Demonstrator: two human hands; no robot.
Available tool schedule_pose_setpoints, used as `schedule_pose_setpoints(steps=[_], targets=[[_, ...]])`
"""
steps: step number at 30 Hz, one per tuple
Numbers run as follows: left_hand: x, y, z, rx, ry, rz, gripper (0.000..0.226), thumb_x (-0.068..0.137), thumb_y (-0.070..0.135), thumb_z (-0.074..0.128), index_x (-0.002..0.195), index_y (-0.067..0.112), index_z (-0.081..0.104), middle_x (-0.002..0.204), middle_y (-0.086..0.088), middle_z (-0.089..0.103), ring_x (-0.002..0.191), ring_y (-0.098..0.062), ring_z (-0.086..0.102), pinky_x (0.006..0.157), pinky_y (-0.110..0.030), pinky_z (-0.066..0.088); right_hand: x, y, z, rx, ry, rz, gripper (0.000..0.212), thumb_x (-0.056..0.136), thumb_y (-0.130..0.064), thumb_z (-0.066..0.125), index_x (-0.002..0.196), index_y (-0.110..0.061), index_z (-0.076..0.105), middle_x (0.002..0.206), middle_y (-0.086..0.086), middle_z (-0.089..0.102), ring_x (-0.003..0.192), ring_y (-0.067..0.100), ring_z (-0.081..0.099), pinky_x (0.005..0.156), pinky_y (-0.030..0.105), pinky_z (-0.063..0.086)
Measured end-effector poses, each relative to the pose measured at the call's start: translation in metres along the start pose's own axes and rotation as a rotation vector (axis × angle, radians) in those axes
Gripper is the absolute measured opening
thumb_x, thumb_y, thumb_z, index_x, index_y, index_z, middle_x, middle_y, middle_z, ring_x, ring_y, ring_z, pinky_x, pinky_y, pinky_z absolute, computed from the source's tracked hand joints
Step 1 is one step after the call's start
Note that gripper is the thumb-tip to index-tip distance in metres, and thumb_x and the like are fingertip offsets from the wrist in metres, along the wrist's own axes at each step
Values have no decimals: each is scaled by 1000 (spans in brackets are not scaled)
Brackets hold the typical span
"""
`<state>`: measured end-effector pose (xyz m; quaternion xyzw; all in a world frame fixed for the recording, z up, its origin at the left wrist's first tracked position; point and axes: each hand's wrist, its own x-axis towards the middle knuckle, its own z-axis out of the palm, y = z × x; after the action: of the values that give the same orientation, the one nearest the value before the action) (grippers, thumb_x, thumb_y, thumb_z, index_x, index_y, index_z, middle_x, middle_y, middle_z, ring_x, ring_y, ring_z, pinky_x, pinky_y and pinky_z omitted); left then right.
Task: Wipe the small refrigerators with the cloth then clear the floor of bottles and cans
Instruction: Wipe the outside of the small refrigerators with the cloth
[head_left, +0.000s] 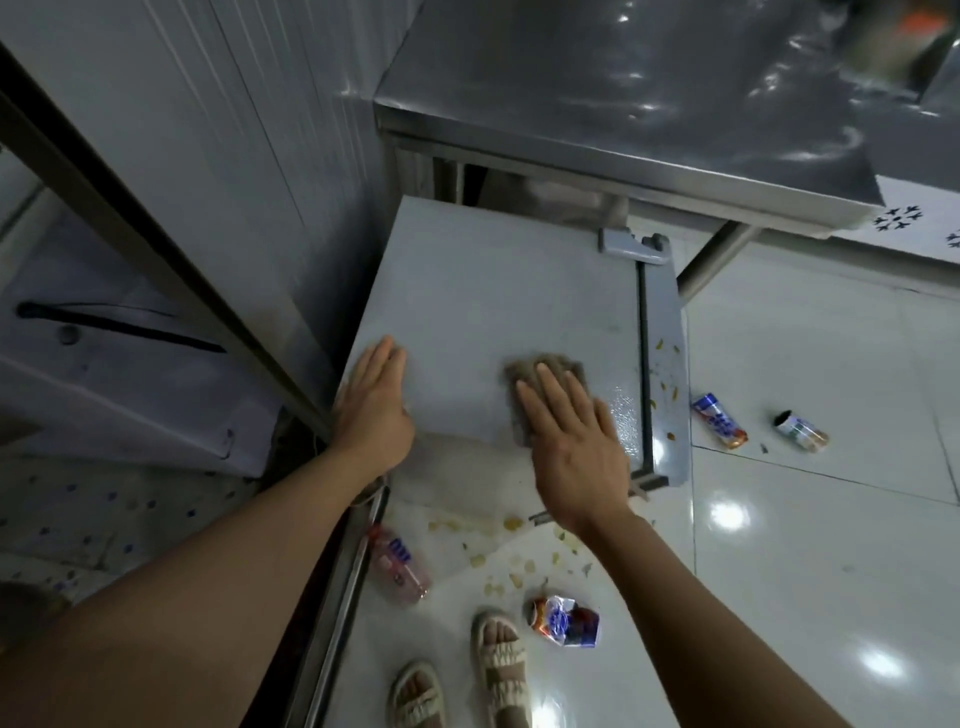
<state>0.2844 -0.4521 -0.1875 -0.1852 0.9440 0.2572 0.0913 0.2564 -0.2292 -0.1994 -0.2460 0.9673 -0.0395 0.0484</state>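
Observation:
A small grey-white refrigerator (478, 291) stands below me, and I look down on its flat top. My right hand (571, 441) lies flat on a brown-grey cloth (545, 369) and presses it on the top's right half. My left hand (371, 405) rests flat on the top's left edge, fingers together, holding nothing. On the white tiled floor lie a pink plastic bottle (397, 566), a crushed can (566, 621), a blue-orange can (719, 421) and a dark can (800, 431).
A steel table (623, 130) overhangs the refrigerator's far end, its leg (711, 260) to the right. A metal rack post (156, 249) and rail (343, 597) run along the left. Yellow food scraps (514, 561) litter the floor by my sandalled feet (467, 670).

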Motion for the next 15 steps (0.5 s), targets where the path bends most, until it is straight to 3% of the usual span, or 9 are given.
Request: schedule_pose_setpoints(steps=[4,6,8,12,15], targets=[[0,12,1,28,5,-72,70,91,2,40,150,15,6,159,2,-7,147,-15,-6,120,-39,6,-18,47,-10,40,-38,372,61,92,-35,18,151,-25,5,159,-1,-5,146,20,-7,119,41,4],[-1,20,3,26,24,-101,70,89,0,39,150,16,7,159,4,-7,146,-16,-7,119,-42,6,-9,30,-13,84,-24,446,61,95,-30,26,151,-22,3,159,1,-7,146,24,-9,118,40,-1],[-4,28,7,15,31,-68,69,88,-1,38,149,16,10,159,4,-4,146,-16,-4,119,-43,8,1,0,-13,122,-6,367,65,92,-20,32,151,-21,8,159,2,-3,146,25,-6,118,42,0],[-3,47,20,-10,-5,55,67,89,0,37,150,17,12,160,3,-2,147,-15,-3,119,-40,7,9,-28,-9,116,24,55,68,80,-22,17,146,-20,30,156,2,21,144,28,16,115,42,11],[5,64,28,18,-46,127,65,90,2,37,148,23,17,159,8,2,146,-12,-2,118,-45,10,0,4,-6,89,-7,10,63,86,-23,18,149,-27,19,157,-5,10,145,19,6,115,37,5]])
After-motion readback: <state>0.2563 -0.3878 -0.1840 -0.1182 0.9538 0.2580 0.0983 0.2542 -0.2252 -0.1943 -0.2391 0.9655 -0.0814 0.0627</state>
